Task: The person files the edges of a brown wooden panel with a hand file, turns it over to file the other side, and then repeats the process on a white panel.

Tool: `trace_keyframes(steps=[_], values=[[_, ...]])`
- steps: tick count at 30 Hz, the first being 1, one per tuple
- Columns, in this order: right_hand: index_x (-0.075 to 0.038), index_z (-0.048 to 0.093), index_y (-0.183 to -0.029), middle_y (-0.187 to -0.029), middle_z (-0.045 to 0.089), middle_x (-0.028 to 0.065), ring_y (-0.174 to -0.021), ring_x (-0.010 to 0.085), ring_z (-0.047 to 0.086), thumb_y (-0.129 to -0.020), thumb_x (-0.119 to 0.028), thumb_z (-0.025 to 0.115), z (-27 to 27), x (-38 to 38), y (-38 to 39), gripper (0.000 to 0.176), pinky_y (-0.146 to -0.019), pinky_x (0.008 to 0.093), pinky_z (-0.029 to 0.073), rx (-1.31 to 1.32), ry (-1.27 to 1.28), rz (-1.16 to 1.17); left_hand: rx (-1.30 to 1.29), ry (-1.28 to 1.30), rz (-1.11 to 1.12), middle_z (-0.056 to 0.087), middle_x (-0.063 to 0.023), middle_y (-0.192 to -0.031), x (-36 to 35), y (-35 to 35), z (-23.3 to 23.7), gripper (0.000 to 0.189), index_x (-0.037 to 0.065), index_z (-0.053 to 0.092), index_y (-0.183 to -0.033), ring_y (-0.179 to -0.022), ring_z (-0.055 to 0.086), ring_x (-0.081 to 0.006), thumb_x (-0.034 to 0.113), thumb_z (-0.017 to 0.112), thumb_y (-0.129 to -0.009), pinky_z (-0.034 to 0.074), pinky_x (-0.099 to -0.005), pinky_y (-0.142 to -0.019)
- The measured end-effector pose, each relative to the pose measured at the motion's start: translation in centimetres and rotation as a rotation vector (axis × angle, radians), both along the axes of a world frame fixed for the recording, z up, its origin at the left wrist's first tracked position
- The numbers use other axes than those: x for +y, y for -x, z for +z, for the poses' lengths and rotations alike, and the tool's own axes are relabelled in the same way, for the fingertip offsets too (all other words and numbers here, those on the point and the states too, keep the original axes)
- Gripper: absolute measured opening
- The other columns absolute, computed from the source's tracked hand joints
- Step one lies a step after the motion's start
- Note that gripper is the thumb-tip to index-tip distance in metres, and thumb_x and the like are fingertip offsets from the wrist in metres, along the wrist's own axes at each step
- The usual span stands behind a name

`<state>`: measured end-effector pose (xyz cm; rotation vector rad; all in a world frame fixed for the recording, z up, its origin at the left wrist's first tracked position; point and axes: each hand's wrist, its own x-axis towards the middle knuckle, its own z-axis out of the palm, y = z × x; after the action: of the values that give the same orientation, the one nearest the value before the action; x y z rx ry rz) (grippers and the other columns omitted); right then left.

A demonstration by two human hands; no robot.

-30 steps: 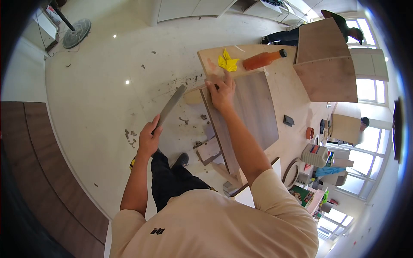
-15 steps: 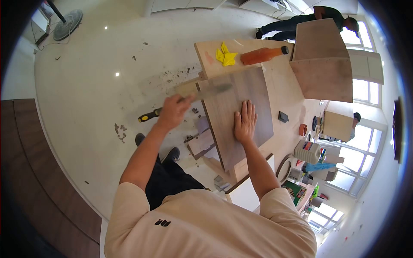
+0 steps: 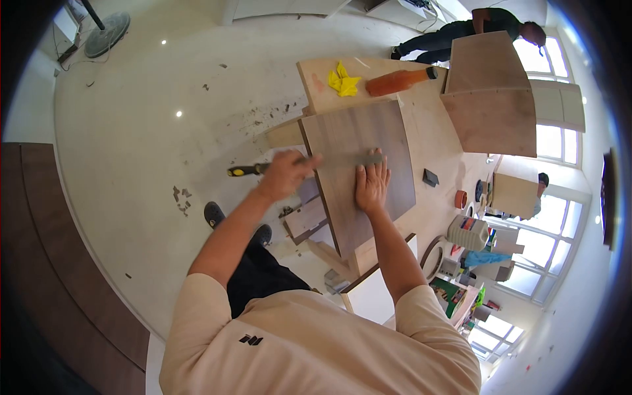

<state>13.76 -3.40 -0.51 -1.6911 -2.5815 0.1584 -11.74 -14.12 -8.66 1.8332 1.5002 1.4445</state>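
Note:
My left hand [image 3: 286, 176] is wrapped round a long flat file [image 3: 342, 160], smeared by motion. Its black and yellow handle [image 3: 247, 170] sticks out on the left of the fist. The grey blade passes over the left edge of a wood-grain board [image 3: 349, 210] and reaches towards the fingers of my other hand. That one, my right hand [image 3: 374, 184], lies flat on the board with its fingers stretched out. Under the board is a light wooden workbench [image 3: 428, 138].
On the bench are a yellow cloth [image 3: 343, 80], a bottle of orange liquid [image 3: 398, 81], a small dark block [image 3: 430, 177] and a large wooden box [image 3: 490, 99]. A person [image 3: 461, 33] stands beyond the box. Chips [image 3: 182, 197] litter the floor at left.
My left hand has moved right and slightly down with the file, so the blade lies farther across the board. My right hand stays flat on it.

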Motion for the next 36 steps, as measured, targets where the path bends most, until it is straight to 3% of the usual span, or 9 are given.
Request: trace_keyframes(steps=[3, 4, 7, 10, 13, 18, 25, 31, 36], values=[[-0.014, 0.032, -0.158, -0.167, 0.02, 0.0116, -0.155, 0.0336, 0.013, -0.097, -0.056, 0.048, 0.2, 0.3, 0.8, 0.075, -0.123, 0.0541, 0.008, -0.049, 0.04, -0.033, 0.023, 0.021, -0.036, 0.054, -0.0073, -0.088, -3.3, -2.1, 2.6, 0.052, 0.026, 0.06, -0.139, -0.081, 0.054, -0.0286, 0.016, 0.07, -0.089, 0.04, -0.0444, -0.076], [-0.014, 0.032, -0.158, -0.168, 0.018, 0.0113, -0.155, 0.0332, 0.012, -0.095, -0.058, 0.052, 0.5, -0.1, 1.9, 0.079, -0.123, 0.0541, 0.008, -0.073, 0.066, -0.062, -0.02, 0.012, 0.025, 0.054, -0.0075, -0.088, -4.6, -2.4, 2.4, 0.052, 0.025, 0.061, -0.139, -0.081, 0.054, -0.0288, 0.016, 0.071, -0.088, 0.041, -0.0444, -0.076], [-0.013, 0.034, -0.157, -0.167, 0.019, 0.0135, -0.155, 0.0358, 0.012, -0.084, -0.063, 0.064, 2.5, -0.7, 7.2, 0.093, -0.123, 0.0544, 0.007, -0.088, 0.136, 0.163, -0.111, 0.054, 0.199, 0.055, -0.0083, -0.086, -9.7, -1.4, -0.2, 0.054, 0.022, 0.062, -0.137, -0.078, 0.053, -0.0294, 0.013, 0.073, -0.086, 0.042, -0.0432, -0.074], [-0.012, 0.04, -0.154, -0.162, 0.028, 0.0169, -0.151, 0.0384, 0.02, -0.075, -0.064, 0.073, 3.2, 1.1, 11.9, 0.1, -0.122, 0.0529, 0.013, 0.044, 0.113, 0.216, -0.136, 0.182, 0.369, 0.054, -0.0092, -0.081, -14.7, 0.2, -1.9, 0.058, 0.02, 0.062, -0.138, -0.072, 0.053, -0.0292, 0.006, 0.075, -0.083, 0.043, -0.0391, -0.067], [-0.014, 0.051, -0.147, -0.154, 0.037, 0.0179, -0.144, 0.0401, 0.027, -0.069, -0.064, 0.078, 3.6, 2.9, 14.6, 0.096, -0.12, 0.0512, 0.02, 0.08, 0.109, 0.203, -0.113, 0.25, 0.45, 0.054, -0.0102, -0.08, -19.0, 1.6, -2.8, 0.059, 0.019, 0.06, -0.14, -0.072, 0.053, -0.0289, 0.003, 0.073, -0.084, 0.044, -0.0381, -0.066], [-0.023, 0.063, -0.137, -0.147, 0.043, 0.0144, -0.138, 0.0397, 0.032, -0.063, -0.062, 0.083, 4.2, 6.6, 14.9, 0.085, -0.118, 0.0491, 0.025, 0.03, 0.308, 0.2, -0.166, 0.276, 0.519, 0.054, -0.0114, -0.081, -23.0, 1.9, -3.5, 0.058, 0.018, 0.059, -0.141, -0.072, 0.054, -0.0293, 0.0, 0.071, -0.087, 0.045, -0.0384, -0.065], [-0.025, 0.071, -0.127, -0.142, 0.049, 0.0103, -0.134, 0.0373, 0.037, -0.069, -0.063, 0.08, 3.3, 3.9, 16.6, 0.069, -0.114, 0.0482, 0.03, 0.033, 0.109, 0.235, -0.233, 0.225, 0.524, 0.054, -0.0114, -0.081, -20.1, 0.7, -3.0, 0.059, 0.019, 0.058, -0.142, -0.071, 0.053, -0.0281, 0.0, 0.07, -0.088, 0.045, -0.038, -0.064], [-0.024, 0.071, -0.126, -0.145, 0.047, 0.0098, -0.135, 0.0375, 0.037, -0.072, -0.065, 0.076, 3.5, 6.0, 16.4, 0.068, -0.114, 0.0479, 0.031, 0.085, 0.293, 0.135, -0.292, 0.167, 0.489, 0.053, -0.0104, -0.081, -13.7, 1.0, -1.8, 0.061, 0.022, 0.056, -0.145, -0.069, 0.051, -0.0253, 0.0, 0.069, -0.09, 0.045, -0.0345, -0.064], [-0.02, 0.068, -0.13, -0.148, 0.044, 0.0131, -0.133, 0.0383, 0.039, -0.071, -0.062, 0.078, 2.7, 3.9, 16.6, 0.073, -0.113, 0.0459, 0.034, 0.094, 0.058, 0.17, -0.321, 0.102, 0.505, 0.052, -0.0107, -0.08, -11.0, 0.9, -1.7, 0.06, 0.021, 0.055, -0.146, -0.068, 0.051, -0.0256, 0.001, 0.068, -0.091, 0.045, -0.0347, -0.064]])
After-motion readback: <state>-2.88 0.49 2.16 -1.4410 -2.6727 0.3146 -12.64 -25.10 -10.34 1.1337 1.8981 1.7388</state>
